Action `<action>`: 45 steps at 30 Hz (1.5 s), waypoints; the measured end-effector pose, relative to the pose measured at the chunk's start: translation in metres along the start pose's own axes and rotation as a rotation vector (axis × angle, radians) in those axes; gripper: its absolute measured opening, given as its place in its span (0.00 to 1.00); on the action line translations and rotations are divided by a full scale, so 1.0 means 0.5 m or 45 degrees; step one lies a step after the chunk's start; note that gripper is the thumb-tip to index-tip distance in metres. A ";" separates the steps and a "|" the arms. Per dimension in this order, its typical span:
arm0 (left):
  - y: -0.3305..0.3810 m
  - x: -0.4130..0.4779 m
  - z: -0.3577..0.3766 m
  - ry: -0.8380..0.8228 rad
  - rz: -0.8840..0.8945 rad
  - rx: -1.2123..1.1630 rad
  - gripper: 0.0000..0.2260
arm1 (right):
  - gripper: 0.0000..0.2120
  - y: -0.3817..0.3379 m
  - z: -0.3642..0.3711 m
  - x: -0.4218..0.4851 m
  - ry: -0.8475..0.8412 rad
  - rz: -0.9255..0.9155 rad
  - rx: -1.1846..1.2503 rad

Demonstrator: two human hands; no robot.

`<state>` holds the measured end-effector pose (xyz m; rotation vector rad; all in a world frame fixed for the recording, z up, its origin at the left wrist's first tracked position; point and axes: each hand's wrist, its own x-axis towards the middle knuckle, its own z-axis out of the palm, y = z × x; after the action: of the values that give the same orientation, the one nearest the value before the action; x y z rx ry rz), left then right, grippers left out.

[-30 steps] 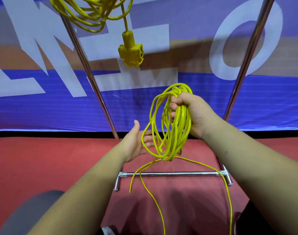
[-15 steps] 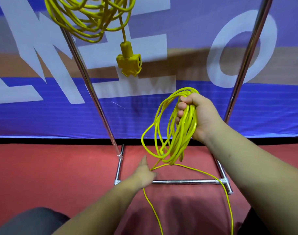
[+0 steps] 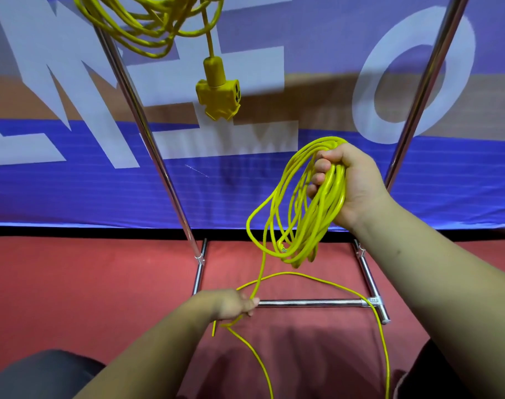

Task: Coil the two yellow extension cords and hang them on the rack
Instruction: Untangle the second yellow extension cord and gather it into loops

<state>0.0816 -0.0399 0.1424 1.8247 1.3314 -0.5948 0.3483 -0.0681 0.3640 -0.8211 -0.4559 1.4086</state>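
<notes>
My right hand (image 3: 350,184) grips a bundle of loops of the thin yellow extension cord (image 3: 306,214), held up at mid-right. Its loose tail (image 3: 382,338) runs down over the red floor. Low at the centre, my left hand (image 3: 234,305) pinches a strand of that tail near the rack's bottom bar. The other yellow cord (image 3: 147,27) hangs coiled at the top left of the rack (image 3: 159,156), with its yellow socket block (image 3: 218,96) dangling below.
The chrome rack has two slanted uprights and a floor frame with a crossbar (image 3: 311,303). Behind it stands a blue and white banner (image 3: 274,182). The floor (image 3: 87,283) is red. My knees show at the lower corners.
My left hand has dropped from beside the coil down to the floor bar and taken hold of the loose strand. My right hand has stayed up with the coil.
</notes>
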 end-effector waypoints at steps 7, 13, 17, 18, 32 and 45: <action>-0.056 -0.019 -0.011 -0.053 -0.356 0.474 0.16 | 0.11 -0.010 -0.015 0.018 0.081 -0.084 0.038; 0.017 -0.063 -0.063 0.324 -0.037 0.305 0.12 | 0.10 0.018 -0.001 0.029 0.132 -0.072 -0.126; 0.082 -0.148 -0.140 0.662 0.349 0.245 0.12 | 0.10 0.032 0.007 0.036 0.143 -0.008 -0.248; 0.099 -0.177 -0.157 0.736 0.466 0.268 0.11 | 0.09 0.037 0.009 0.036 0.130 0.020 -0.314; 0.127 -0.289 -0.280 1.117 0.832 -0.058 0.18 | 0.09 0.108 0.020 -0.011 -0.331 0.510 -0.904; 0.065 -0.292 -0.315 0.554 0.656 -0.388 0.08 | 0.13 0.100 0.022 -0.039 -0.510 0.526 -0.959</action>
<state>0.0508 -0.0004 0.3539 1.9884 1.0680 0.2790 0.3035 -0.0864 0.3379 -1.2863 -1.2269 1.8177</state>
